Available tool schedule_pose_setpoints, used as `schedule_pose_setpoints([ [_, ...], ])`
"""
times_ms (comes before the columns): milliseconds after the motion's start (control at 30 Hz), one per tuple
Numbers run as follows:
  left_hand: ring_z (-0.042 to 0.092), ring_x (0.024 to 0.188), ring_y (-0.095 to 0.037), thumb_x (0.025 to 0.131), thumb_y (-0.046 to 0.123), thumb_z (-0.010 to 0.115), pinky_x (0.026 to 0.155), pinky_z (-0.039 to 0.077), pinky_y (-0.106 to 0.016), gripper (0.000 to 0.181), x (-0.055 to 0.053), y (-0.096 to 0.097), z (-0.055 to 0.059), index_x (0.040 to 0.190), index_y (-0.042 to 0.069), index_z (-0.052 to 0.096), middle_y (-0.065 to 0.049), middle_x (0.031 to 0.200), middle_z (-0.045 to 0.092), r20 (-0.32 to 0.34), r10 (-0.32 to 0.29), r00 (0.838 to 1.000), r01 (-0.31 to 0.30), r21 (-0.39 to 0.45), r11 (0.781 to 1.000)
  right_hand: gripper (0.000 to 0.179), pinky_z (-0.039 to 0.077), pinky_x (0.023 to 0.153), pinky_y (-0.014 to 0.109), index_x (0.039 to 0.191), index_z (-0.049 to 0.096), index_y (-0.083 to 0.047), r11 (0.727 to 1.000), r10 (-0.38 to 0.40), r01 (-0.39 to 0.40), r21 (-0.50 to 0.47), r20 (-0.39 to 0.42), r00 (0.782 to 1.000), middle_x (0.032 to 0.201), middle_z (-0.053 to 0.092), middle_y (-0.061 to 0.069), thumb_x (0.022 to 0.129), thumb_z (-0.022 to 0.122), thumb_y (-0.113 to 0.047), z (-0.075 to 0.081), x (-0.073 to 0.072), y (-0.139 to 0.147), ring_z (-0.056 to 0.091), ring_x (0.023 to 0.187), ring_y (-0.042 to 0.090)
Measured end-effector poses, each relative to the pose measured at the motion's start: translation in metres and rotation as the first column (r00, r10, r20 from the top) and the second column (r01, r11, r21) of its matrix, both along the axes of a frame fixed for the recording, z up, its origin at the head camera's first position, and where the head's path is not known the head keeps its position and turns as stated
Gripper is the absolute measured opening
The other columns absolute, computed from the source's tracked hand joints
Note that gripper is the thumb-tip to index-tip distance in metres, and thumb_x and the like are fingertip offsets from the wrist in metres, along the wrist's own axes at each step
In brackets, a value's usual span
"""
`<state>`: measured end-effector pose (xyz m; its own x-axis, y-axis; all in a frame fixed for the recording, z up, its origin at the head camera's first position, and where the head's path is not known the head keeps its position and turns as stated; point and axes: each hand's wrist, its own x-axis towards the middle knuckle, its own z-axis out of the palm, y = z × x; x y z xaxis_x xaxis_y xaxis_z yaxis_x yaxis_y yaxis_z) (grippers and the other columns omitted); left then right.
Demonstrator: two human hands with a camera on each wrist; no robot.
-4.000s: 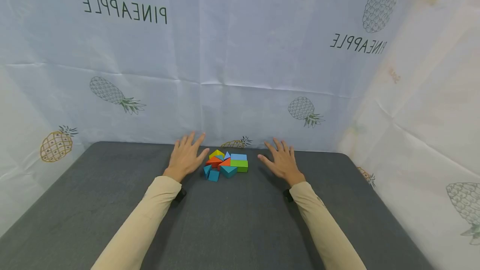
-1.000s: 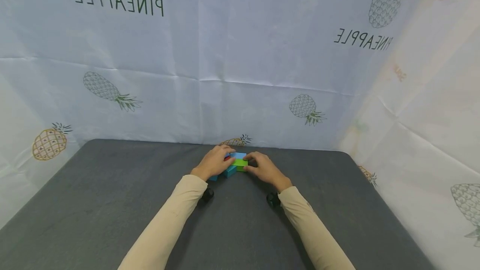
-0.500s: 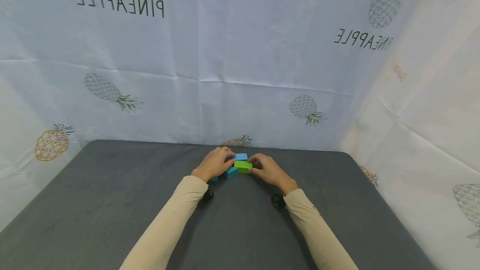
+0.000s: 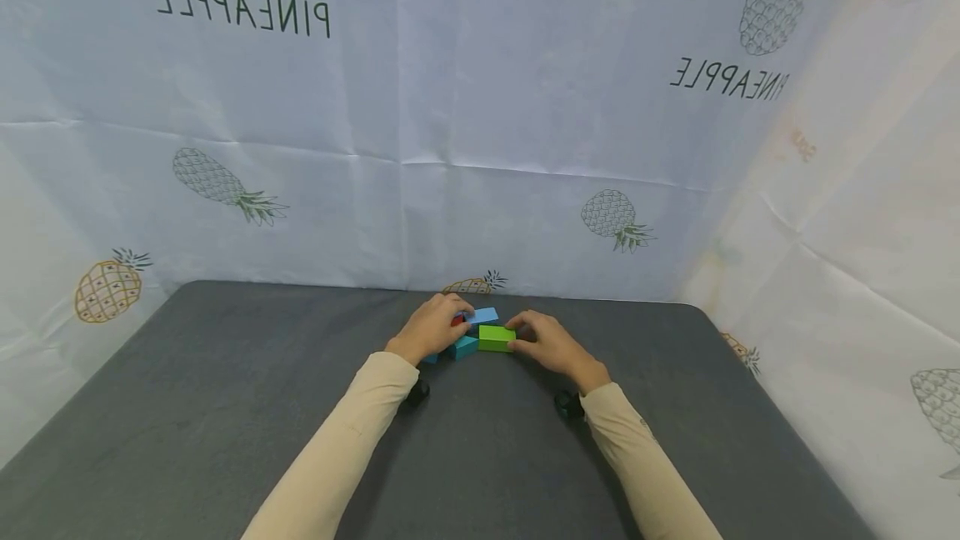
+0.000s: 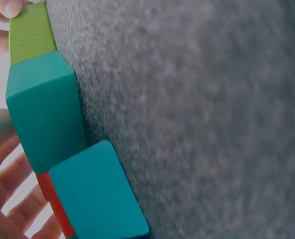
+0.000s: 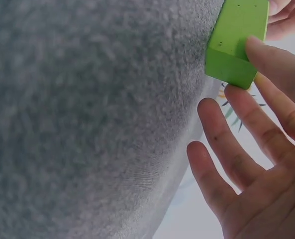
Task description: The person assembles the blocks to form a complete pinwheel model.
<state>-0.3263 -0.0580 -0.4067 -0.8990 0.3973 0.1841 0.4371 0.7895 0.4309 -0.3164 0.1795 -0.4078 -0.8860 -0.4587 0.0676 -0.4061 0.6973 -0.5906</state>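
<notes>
A small pile of coloured blocks lies near the far edge of the dark grey table. My left hand lies over the pile's left side, its fingers curled around a red block and touching a light blue block. My right hand pinches the right end of a green block that lies flat on the table. A teal block sits just left of it. The left wrist view shows the green block, two teal blocks and my fingers behind them. In the right wrist view my fingers touch the green block.
A white sheet printed with pineapples hangs right behind the pile and along the right side. Another small teal block peeks out under my left wrist. Grey tabletop stretches left, right and toward me.
Both hands closed in on the pile from either side. Over the last second my right hand has drawn the green block rightward, away from the others; my left hand stayed on the pile.
</notes>
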Motion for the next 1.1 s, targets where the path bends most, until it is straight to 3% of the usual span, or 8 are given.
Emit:
schedule_pose_setpoints([
  [233, 0.056, 0.123, -0.030, 0.095, 0.023, 0.069, 0.103, 0.048, -0.044, 0.035, -0.0015, 0.0034, -0.0030, 0.127, 0.011, 0.067, -0.009, 0.130, 0.063, -0.036, 0.007, 0.999, -0.007, -0.009, 1.000, 0.033, 0.056, 0.085, 0.039, 0.123, 0.062, -0.006, 1.000, 0.026, -0.026, -0.012, 0.011, 1.000, 0.121, 0.065, 0.012, 0.093, 0.070, -0.019, -0.0021, -0.0026, 0.0001, 0.066, 0.103, 0.025],
  [533, 0.052, 0.130, -0.032, 0.094, 0.014, 0.069, 0.108, 0.045, -0.045, 0.041, -0.0021, 0.0084, 0.0000, 0.134, 0.007, 0.062, -0.012, 0.135, 0.061, -0.023, -0.033, 0.999, 0.032, -0.004, 0.999, 0.038, 0.056, 0.081, 0.035, 0.126, 0.061, -0.008, 0.999, 0.039, -0.039, -0.013, 0.007, 0.999, 0.119, 0.066, 0.010, 0.092, 0.072, -0.021, -0.0050, -0.0049, -0.0064, 0.067, 0.099, 0.021],
  [800, 0.051, 0.128, -0.031, 0.097, 0.014, 0.065, 0.101, 0.048, -0.042, 0.031, -0.0009, 0.0080, 0.0030, 0.128, 0.009, 0.067, -0.011, 0.133, 0.061, 0.012, -0.013, 1.000, 0.014, -0.030, 0.999, 0.039, 0.056, 0.081, 0.033, 0.128, 0.062, -0.006, 0.999, 0.052, -0.052, 0.012, -0.011, 0.999, 0.122, 0.067, 0.011, 0.093, 0.071, -0.021, -0.0038, -0.0061, -0.0089, 0.067, 0.096, 0.020],
  [1100, 0.053, 0.127, -0.030, 0.095, 0.008, 0.065, 0.101, 0.049, -0.041, 0.030, -0.0013, 0.0103, 0.0058, 0.125, 0.008, 0.068, -0.011, 0.131, 0.062, 0.025, -0.048, 0.999, 0.050, -0.061, 0.997, 0.039, 0.055, 0.080, 0.034, 0.127, 0.062, -0.006, 1.000, 0.026, -0.026, 0.009, 0.032, 0.999, 0.122, 0.066, 0.011, 0.092, 0.072, -0.020, -0.0023, -0.0048, -0.0047, 0.066, 0.098, 0.022],
])
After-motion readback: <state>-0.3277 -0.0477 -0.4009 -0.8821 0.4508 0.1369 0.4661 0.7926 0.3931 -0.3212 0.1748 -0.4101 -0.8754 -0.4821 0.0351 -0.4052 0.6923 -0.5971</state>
